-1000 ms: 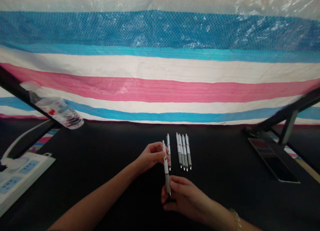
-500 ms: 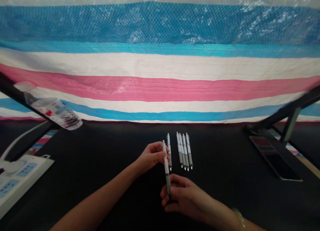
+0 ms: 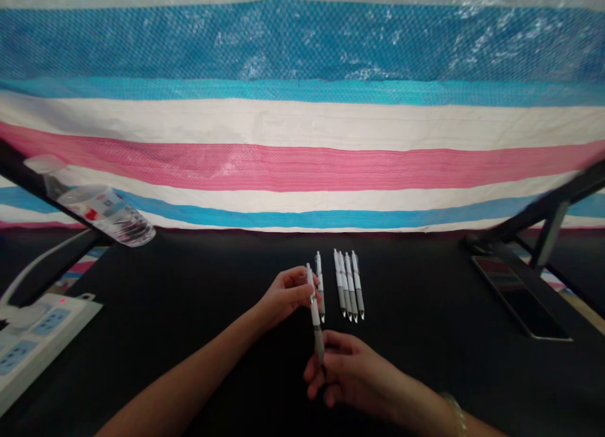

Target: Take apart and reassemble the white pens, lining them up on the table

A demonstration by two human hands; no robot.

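Note:
A white pen with a grey grip [image 3: 314,314] is held up over the black table, tilted, its button end away from me. My left hand [image 3: 292,293] pinches its upper part near the clip. The fingers of my right hand [image 3: 347,367] close around the grip at the lower end, where the tip is dark and hard to make out. Just behind my left fingers a single similar pen [image 3: 320,279] lies on the table. To its right several more white-and-grey pens [image 3: 348,285] lie side by side, tips toward me.
A black phone [image 3: 520,298] lies at the right beside a dark metal bar [image 3: 548,235]. On the left are a white power strip [image 3: 42,336] with a plugged-in cable and a tilted clear bottle [image 3: 111,213]. A striped plastic sheet [image 3: 302,166] hangs behind the black table [image 3: 212,273].
My right hand has shifted slightly at the pen's lower end, and its lower fingers have loosened a little. The left hand and the lying pens stay practically where they were.

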